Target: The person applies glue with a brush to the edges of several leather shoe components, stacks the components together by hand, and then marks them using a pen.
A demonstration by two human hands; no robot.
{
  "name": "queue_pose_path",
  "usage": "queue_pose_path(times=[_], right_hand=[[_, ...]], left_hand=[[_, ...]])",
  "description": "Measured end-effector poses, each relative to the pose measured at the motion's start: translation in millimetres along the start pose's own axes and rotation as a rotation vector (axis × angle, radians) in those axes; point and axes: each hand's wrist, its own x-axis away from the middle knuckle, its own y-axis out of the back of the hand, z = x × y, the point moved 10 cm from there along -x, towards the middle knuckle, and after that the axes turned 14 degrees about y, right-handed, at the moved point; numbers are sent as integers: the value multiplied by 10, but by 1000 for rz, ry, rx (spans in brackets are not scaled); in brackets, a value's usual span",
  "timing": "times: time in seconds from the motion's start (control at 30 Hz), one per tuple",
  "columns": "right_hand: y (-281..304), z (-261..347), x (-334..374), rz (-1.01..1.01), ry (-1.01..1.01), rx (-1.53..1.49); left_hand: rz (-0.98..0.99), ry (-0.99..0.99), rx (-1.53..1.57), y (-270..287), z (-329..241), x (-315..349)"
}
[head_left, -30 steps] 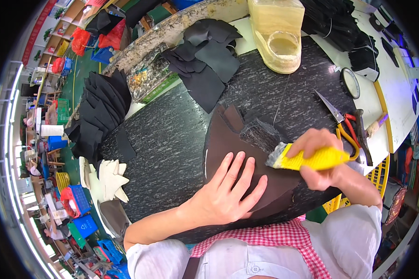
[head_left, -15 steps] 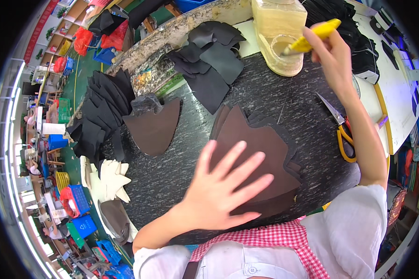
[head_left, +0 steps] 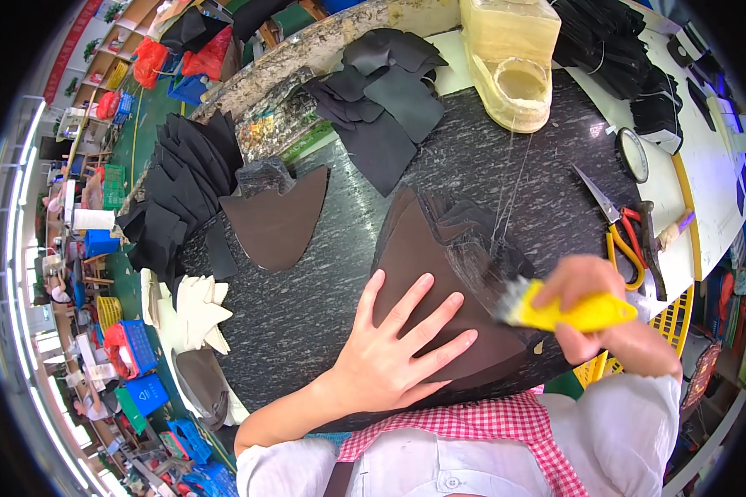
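Note:
My left hand (head_left: 402, 348) lies flat, fingers spread, on a fanned stack of dark brown cut pieces (head_left: 423, 248). In my right hand (head_left: 593, 302) is a yellow-handled brush (head_left: 547, 308), its pale bristles blurred at the right edge of the stack. Thin glue-like strings run from the stack up to a translucent yellowish pot (head_left: 514, 103) with a round opening that holds liquid. The stack's upper right edge looks wet and shiny.
Scissors (head_left: 612, 217) with orange handles lie at the right, near a round white-rimmed disc (head_left: 632, 156). Black pieces (head_left: 389, 108) are piled at the back, more (head_left: 182, 182) at the left. A brown piece (head_left: 278, 219) and white pieces (head_left: 199, 315) also lie leftward.
My right hand has brought the brush from the pot down to the stack's right edge, trailing strings. My left hand has settled flat on the stack.

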Motion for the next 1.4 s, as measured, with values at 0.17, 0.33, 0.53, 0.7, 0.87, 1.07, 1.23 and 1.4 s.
queue_pose_path(times=[0.17,0.33,0.53,0.7,0.87,1.07,1.23,1.4], right_hand=[[150,-122,-167,-203,-148,57],[263,-236,115,-295,-298,-138],[469,-234,-325,-192,-211,159],[1005,-619,-863,-152,-76,678],[1021,-958,-798,-109,-349,727],[162,-586,-168,-139,-622,-259],[-30,-509,-251,-100,-447,-321],[-279,-323,-290,-39,-46,14]], left_hand=[[73,-9,-44,-29,-36,-14],[-74,-53,-124,-75,-51,26],[-328,3,-111,443,37,340],[-333,584,-310,737,764,853],[-87,117,-155,223,-33,-31],[-74,142,-87,5,159,147],[-88,141,-110,-3,112,111],[-112,128,-130,29,128,107]])
